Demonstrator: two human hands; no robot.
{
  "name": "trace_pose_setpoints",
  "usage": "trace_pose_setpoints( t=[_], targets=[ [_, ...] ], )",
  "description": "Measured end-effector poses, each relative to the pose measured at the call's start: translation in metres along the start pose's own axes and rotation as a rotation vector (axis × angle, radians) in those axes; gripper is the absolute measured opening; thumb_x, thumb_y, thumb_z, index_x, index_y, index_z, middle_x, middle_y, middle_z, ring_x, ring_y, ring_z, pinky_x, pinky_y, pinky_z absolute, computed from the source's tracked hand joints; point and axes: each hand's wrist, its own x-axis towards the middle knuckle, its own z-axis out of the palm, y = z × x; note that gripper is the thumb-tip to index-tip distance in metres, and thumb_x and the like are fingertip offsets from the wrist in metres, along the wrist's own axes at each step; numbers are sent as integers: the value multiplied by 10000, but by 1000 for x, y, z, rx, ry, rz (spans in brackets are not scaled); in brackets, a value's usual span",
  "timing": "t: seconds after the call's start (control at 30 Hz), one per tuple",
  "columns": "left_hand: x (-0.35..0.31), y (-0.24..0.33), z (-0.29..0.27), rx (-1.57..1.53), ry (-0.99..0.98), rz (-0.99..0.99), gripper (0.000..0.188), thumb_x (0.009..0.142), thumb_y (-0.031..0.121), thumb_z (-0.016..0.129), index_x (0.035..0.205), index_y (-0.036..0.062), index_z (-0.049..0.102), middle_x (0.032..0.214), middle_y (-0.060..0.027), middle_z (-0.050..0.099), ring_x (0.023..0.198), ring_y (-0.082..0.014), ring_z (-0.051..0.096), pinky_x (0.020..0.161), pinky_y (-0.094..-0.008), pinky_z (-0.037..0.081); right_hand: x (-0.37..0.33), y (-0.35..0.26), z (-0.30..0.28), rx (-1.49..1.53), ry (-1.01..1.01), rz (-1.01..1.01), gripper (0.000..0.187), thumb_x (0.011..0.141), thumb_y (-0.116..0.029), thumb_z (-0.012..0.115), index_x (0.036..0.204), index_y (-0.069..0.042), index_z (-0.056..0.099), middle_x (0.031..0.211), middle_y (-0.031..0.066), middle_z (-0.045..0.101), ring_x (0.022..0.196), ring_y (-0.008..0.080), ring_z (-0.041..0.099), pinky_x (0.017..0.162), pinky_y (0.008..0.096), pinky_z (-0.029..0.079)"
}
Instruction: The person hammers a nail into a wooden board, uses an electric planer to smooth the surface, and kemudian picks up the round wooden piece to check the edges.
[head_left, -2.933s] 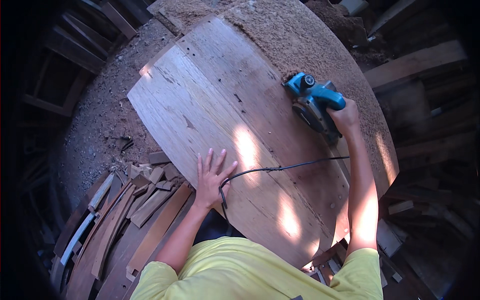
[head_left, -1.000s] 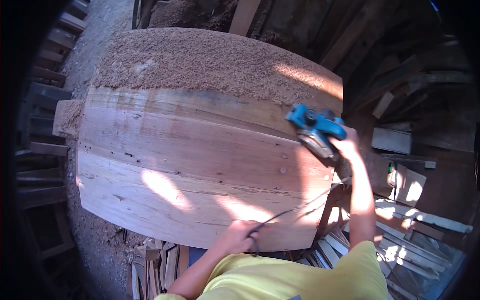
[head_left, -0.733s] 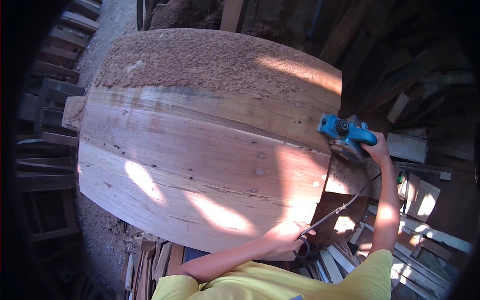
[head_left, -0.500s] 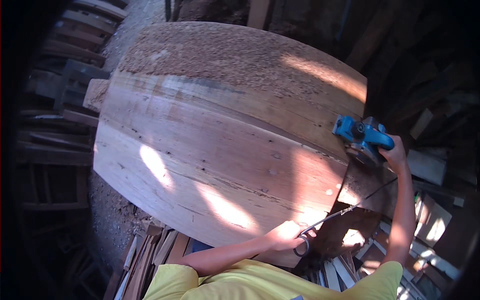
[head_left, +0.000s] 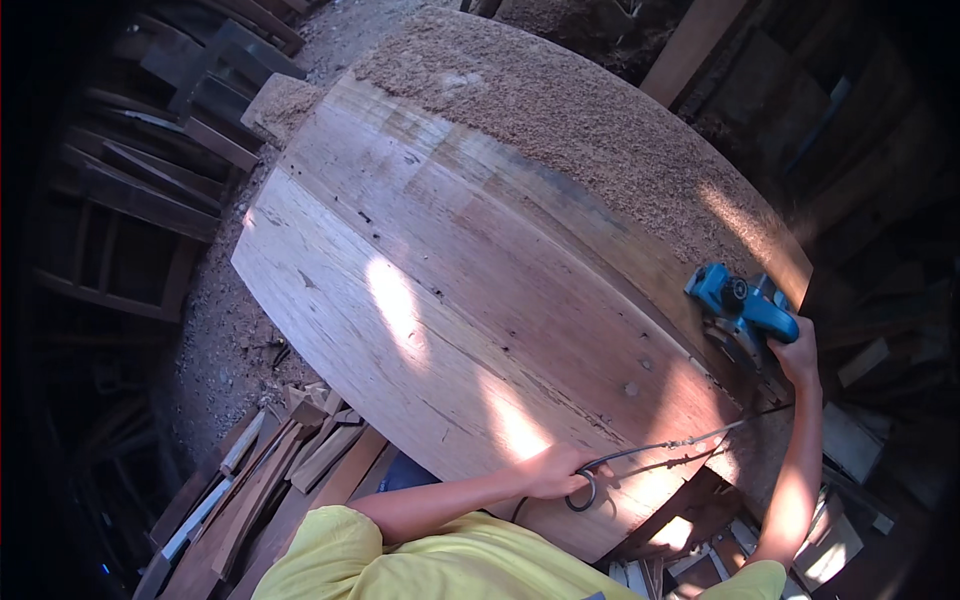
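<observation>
A blue electric hand planer (head_left: 742,300) rests on the right end of a wide wooden tabletop (head_left: 470,290). My right hand (head_left: 797,352) is wrapped round its rear handle. From the planer a dark power cord (head_left: 680,443) runs back to my left hand (head_left: 557,472), which is closed on it near the board's front edge. A small loop of the cord hangs below that hand's fingers. The tabletop is made of several joined planks, pale at the near side and reddish in the middle. Brown wood shavings (head_left: 560,130) cover its far side thickly.
Offcuts and strips of wood (head_left: 275,470) lie piled at the front left, and more scraps (head_left: 840,530) at the right. Dark wooden frames (head_left: 150,200) stand along the left. A shaving-covered block (head_left: 282,106) juts out by the far left corner. A plank (head_left: 692,50) leans behind.
The view has turned, so the tabletop appears tilted more. The planer, in my right hand, now sits further onto the board near the shavings. My left hand still grips the cord.
</observation>
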Motion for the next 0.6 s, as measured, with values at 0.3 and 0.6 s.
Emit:
trace_pose_setpoints(
  t=[0.3,0.6],
  targets=[
    [-59,-45,-72,-180,234,99,372,964,71,583,1294,16,746,1101,-129,791,1022,-246,753,941,-382,578,98,-107,67,-12,-60,-53,486,817,-50,760,1302,-63,784,989,130,800,959,133,724,899,340,550],
    [-138,-47,-154,-428,510,48,514,857,-10,500,1288,12,778,1015,-83,791,964,-169,723,879,-315,553,196,-257,160,-36,-77,-143,327,821,-122,773,1133,-30,810,925,187,809,896,249,795,841,399,576]
  ],
)
